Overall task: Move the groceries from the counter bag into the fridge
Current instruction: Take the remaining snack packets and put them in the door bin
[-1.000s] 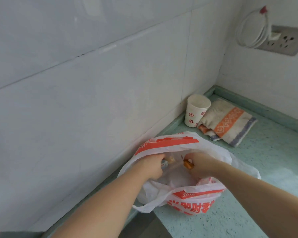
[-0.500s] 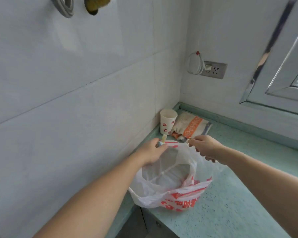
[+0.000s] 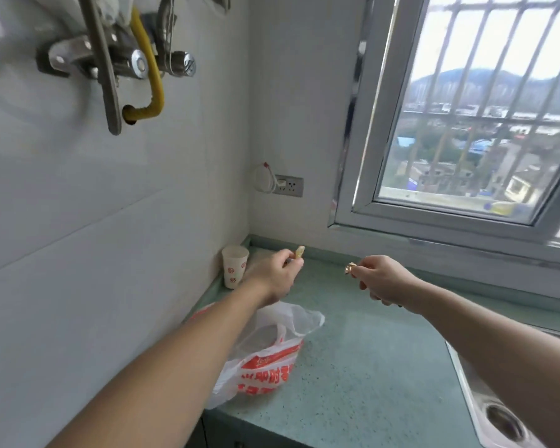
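A white and red plastic bag [image 3: 265,360] lies slumped on the green counter [image 3: 369,367], partly under my left forearm. My left hand [image 3: 274,273] is raised above the counter and pinches a small pale yellow snack piece [image 3: 299,252] between its fingertips. My right hand [image 3: 380,279] is also raised, further right, and pinches a small golden wrapped piece [image 3: 349,268]. Both hands are well above and beyond the bag. No fridge shows in this view.
A paper cup with red dots [image 3: 234,266] stands in the counter's back corner by the tiled wall. A socket with a coiled white cable [image 3: 283,185] is above it. A barred window [image 3: 479,118] fills the right; a steel sink [image 3: 498,412] lies at the lower right. Pipes [image 3: 120,63] hang upper left.
Both hands came up out of the bag, each holding a small item, and moved apart. The bag has collapsed on the counter. My view has tilted up toward the window.
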The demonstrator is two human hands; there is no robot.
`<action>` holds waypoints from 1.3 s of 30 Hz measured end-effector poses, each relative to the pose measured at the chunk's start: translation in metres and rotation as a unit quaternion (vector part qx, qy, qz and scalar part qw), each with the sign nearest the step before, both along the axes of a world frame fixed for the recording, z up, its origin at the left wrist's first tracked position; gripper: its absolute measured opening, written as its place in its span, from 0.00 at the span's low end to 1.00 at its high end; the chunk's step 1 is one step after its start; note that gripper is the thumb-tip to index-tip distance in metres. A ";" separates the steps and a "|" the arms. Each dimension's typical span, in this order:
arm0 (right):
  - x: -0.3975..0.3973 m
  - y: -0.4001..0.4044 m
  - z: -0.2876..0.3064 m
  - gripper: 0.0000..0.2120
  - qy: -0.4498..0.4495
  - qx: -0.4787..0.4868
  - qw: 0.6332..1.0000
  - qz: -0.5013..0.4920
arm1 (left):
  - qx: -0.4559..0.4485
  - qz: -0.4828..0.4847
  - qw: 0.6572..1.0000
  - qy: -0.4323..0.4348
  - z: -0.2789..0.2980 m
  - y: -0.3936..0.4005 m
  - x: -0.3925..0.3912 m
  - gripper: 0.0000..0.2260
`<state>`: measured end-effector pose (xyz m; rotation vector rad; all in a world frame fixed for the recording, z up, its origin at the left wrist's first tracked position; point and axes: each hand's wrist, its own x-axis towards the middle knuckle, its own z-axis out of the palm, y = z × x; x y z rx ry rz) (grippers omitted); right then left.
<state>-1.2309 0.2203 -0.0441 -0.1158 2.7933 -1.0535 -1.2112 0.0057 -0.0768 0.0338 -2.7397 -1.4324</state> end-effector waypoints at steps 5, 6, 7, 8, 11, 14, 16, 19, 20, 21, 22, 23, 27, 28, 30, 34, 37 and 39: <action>0.041 0.084 0.045 0.16 0.084 0.024 0.994 -0.070 | -0.023 -0.067 0.996 0.062 0.052 0.072 0.001 0.14; 0.054 0.104 0.054 0.16 0.101 0.032 0.991 -0.085 | -0.023 -0.086 0.993 0.072 0.061 0.091 0.003 0.14; 0.068 0.125 0.062 0.16 0.113 0.038 0.988 -0.100 | -0.023 -0.105 0.991 0.081 0.070 0.111 0.005 0.14; 0.082 0.146 0.069 0.16 0.125 0.040 0.985 -0.115 | -0.025 -0.123 0.988 0.089 0.077 0.131 0.009 0.15; 0.132 0.210 0.085 0.18 0.149 0.048 0.975 -0.160 | -0.016 -0.190 0.976 0.104 0.097 0.195 0.033 0.13; 0.192 0.270 0.093 0.16 0.166 0.045 0.966 -0.194 | -0.005 -0.248 0.962 0.114 0.109 0.262 0.067 0.11; 0.239 0.311 0.096 0.15 0.177 0.029 0.958 -0.225 | -0.014 -0.283 0.951 0.124 0.117 0.310 0.093 0.10; 0.311 0.370 0.097 0.14 0.193 0.032 0.932 -0.304 | -0.010 -0.338 0.931 0.139 0.125 0.385 0.137 0.09; 0.335 0.388 0.098 0.14 0.193 0.031 0.923 -0.331 | -0.008 -0.359 0.922 0.145 0.127 0.410 0.154 0.09; 0.362 0.407 0.099 0.13 0.191 0.032 0.913 -0.359 | -0.006 -0.386 0.910 0.149 0.129 0.438 0.173 0.08; 0.388 0.423 0.100 0.13 0.186 0.035 0.903 -0.385 | -0.007 -0.411 0.899 0.152 0.130 0.464 0.191 0.08; 0.413 0.438 0.101 0.14 0.182 0.041 0.893 -0.409 | -0.013 -0.435 0.887 0.157 0.132 0.489 0.209 0.09; 0.514 0.487 0.104 0.18 0.182 0.052 0.841 -0.508 | -0.012 -0.529 0.834 0.157 0.139 0.585 0.278 0.10; 0.540 0.496 0.104 0.19 0.178 0.051 0.825 -0.534 | -0.004 -0.555 0.818 0.152 0.139 0.609 0.297 0.11; 0.591 0.514 0.103 0.20 0.175 0.051 0.790 -0.586 | 0.002 -0.611 0.777 0.147 0.139 0.655 0.337 0.10; 0.684 0.537 0.108 0.21 0.166 0.067 0.714 -0.677 | 0.027 -0.709 0.692 0.134 0.139 0.736 0.419 0.13; 0.738 0.546 0.113 0.18 0.174 0.083 0.646 -0.738 | 0.034 -0.762 0.630 0.143 0.145 0.789 0.472 0.14; 0.767 0.549 0.116 0.17 0.177 0.108 0.594 -0.777 | 0.042 -0.791 0.585 0.173 0.151 0.821 0.504 0.17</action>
